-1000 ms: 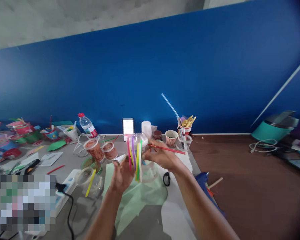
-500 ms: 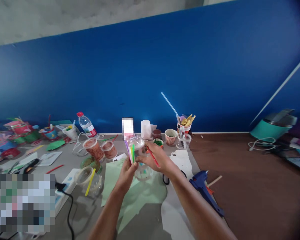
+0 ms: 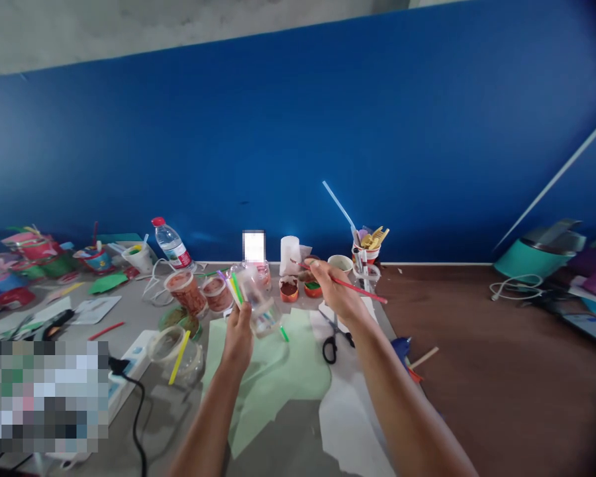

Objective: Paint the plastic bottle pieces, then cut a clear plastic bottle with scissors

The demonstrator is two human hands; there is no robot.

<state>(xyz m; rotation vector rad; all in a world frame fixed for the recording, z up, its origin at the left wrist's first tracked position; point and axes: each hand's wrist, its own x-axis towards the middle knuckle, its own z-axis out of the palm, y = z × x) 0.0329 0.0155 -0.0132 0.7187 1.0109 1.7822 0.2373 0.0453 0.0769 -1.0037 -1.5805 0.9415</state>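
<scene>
My left hand [image 3: 238, 331] is closed around a clear plastic bottle [image 3: 258, 301], gripped together with a bundle of coloured straws [image 3: 232, 286] that fans out past the fingers at the upper left; the bottle is raised above the table and tilted. My right hand [image 3: 338, 291] is lifted beside it, well clear of the bottle, pinching a thin red paintbrush [image 3: 350, 286] between thumb and fingers, its handle running down to the right and its tip pointing left toward the paint pots [image 3: 289, 289]. Below both hands lie a pale green paper sheet [image 3: 283, 371] and white paper [image 3: 350, 424] on the grey table [image 3: 298, 444], with scissors [image 3: 334, 338] just right of the green sheet and a blue glue gun [image 3: 402, 348] beyond them. Further back stand two brown-filled cups [image 3: 186, 291], a water bottle [image 3: 171, 245] and a cup of tools [image 3: 367, 252] against the blue wall [image 3: 328, 132]. Risk, in my judgement: the straws are held only by finger pressure against a smooth bottle, so relaxing the grip could let them slide out; a loose green straw piece [image 3: 283, 333] shows near the bottle's base. A loaded brush tip could also mark the paper beneath.
</scene>
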